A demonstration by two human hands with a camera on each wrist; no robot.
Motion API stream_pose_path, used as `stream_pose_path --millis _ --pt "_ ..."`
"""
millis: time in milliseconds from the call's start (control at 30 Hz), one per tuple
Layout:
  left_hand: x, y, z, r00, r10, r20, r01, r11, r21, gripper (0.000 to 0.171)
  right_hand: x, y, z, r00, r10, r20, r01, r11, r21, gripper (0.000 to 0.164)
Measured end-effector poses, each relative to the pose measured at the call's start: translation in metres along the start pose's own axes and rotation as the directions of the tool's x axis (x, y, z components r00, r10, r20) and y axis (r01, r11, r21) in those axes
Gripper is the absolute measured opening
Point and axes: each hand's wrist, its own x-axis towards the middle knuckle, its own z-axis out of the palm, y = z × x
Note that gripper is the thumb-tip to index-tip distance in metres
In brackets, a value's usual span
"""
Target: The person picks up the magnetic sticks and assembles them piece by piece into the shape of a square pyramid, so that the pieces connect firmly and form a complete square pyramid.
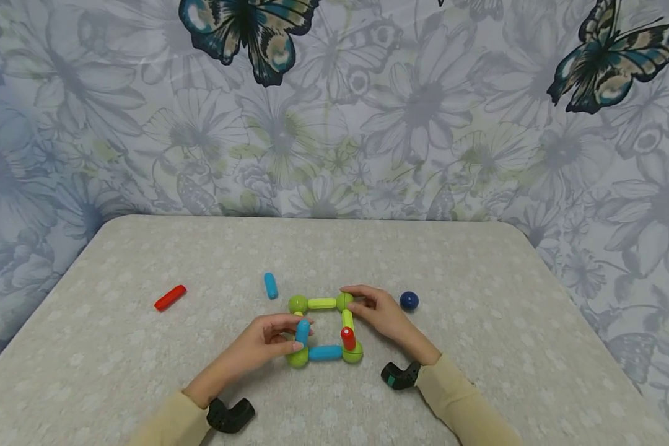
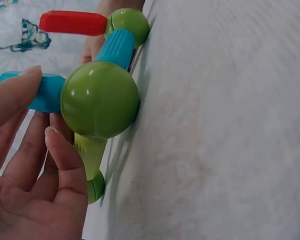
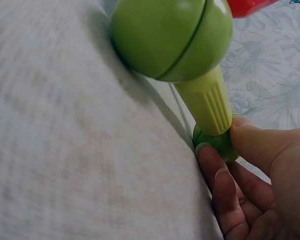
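On the table lies a square frame of sticks and green balls. My left hand (image 1: 270, 339) pinches an upright blue stick (image 1: 302, 332) between thumb and fingers; its lower end meets the front-left green ball (image 2: 100, 100). My right hand (image 1: 380, 313) grips the back-right green ball (image 1: 344, 301), thumb on the near side. A red stick (image 1: 348, 338) stands on the front-right green ball (image 3: 172, 37). Another blue stick (image 1: 325, 353) forms the front side, and yellow-green sticks (image 1: 321, 303) form the others. The left side is mostly hidden behind my left hand.
A loose red stick (image 1: 170, 298) lies at the left of the table, and a loose blue stick (image 1: 271, 285) lies behind the frame. To the right of my right hand rests a dark blue ball (image 1: 409, 301). Patterned fabric (image 1: 334, 124) hangs behind the table.
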Motion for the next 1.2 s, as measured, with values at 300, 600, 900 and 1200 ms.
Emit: stream_pose_path --millis 300,600,900,1200 --pt "-0.003 -0.001 0.001 1.0 0.018 -0.014 -0.018 1.0 0.024 0.041 -0.008 -0.03 -0.006 1.0 0.027 0.005 -0.027 0.996 0.085 0.041" --pt "-0.005 0.0 -0.007 0.982 0.041 -0.182 -0.008 0.984 0.177 0.035 -0.039 -0.025 -0.009 1.0 0.012 0.015 -0.012 1.0 0.003 0.047" --pt "0.015 -0.003 -0.016 0.976 0.038 -0.216 0.037 0.941 0.336 0.046 -0.069 -0.037 0.001 0.964 -0.141 0.225 0.163 0.983 -0.08 0.04" --pt "0.006 0.0 -0.014 0.978 0.033 -0.206 0.061 0.899 0.434 0.029 -0.071 -0.032 0.007 0.969 -0.195 0.149 0.209 0.975 -0.078 0.029"
